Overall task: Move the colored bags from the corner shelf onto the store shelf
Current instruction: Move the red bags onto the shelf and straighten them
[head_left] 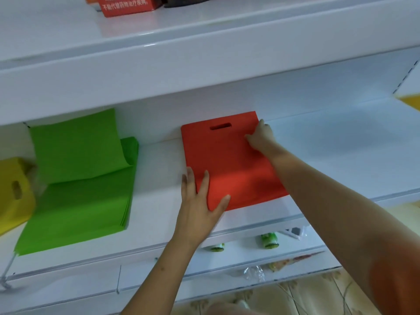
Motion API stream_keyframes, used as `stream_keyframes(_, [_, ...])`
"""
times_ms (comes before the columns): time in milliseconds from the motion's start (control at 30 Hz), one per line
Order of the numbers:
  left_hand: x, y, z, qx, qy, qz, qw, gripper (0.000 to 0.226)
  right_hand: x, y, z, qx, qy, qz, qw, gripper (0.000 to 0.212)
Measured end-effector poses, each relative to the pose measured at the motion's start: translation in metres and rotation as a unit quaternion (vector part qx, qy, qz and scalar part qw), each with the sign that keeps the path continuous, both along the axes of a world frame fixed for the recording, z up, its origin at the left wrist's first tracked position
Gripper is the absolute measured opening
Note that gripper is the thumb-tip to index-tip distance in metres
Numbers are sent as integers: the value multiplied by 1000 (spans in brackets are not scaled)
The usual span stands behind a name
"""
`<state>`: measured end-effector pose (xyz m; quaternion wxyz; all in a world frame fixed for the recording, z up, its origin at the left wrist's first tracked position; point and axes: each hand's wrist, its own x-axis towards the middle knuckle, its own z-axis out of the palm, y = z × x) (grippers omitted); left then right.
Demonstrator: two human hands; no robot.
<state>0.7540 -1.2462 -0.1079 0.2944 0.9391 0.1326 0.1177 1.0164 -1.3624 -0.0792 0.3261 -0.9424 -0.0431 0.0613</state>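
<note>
Red bag (227, 160) lying flat on the white store shelf (341, 155), handle slot toward the back wall, lower edge near the front edge. Left hand (200, 201), grip spread with fingers straight, presses the bag's near left corner, apparently to square it. Right hand (260, 136) pinches the far right edge near the top, probably to tug the bag straight. Toward the shelf's left end lie a green bag stack (77, 192), top sheet curling up, and a yellow bag (13, 192).
</note>
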Motion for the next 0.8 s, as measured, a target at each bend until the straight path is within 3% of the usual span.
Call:
stream_keyframes(233, [-2,16,-4,52,-5,-33,998,93,4,10,-2,-8,3,-26,1000,67])
stream_keyframes(467, [-3,22,-1,40,-1,-43,998,93,-17,21,4,-98,-46,-62,992,75])
stream_keyframes(600, [-14,35,10,22,-18,-43,999,89,-45,56,32,-93,-139,-12,986,70])
stream_keyframes(800, [-61,96,44,-1,-87,1,996,70,-119,156,72,36,-189,125,973,68])
